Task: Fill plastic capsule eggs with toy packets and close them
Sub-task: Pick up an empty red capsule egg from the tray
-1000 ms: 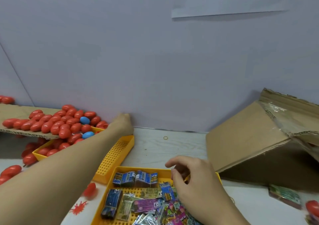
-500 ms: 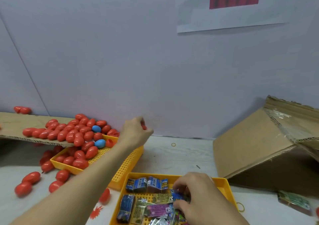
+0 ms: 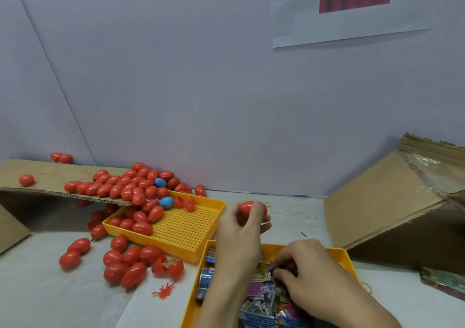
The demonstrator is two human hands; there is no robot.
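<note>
Head view shows your left hand raised over the table, its fingers curled round a closed red egg held just above the gap between the two yellow trays. Your right hand is down in the near tray, fingertips pinching among the toy packets; which packet it has you cannot tell. Those packets are blue, purple and green foil, and their printing is too small to read. Beyond your left hand, the far tray has a perforated floor, with red eggs heaped at its left end, a blue egg among them and an opened red shell by the back rim. More red eggs and a second blue egg crowd a cardboard ramp sloping into that tray, and others lie loose on the table in front. A small red splat toy lies near the near tray's left wall. At right stands a tipped cardboard box. On the wall, a paper sign bears a red bar and cut-off black strokes, unreadable.
</note>
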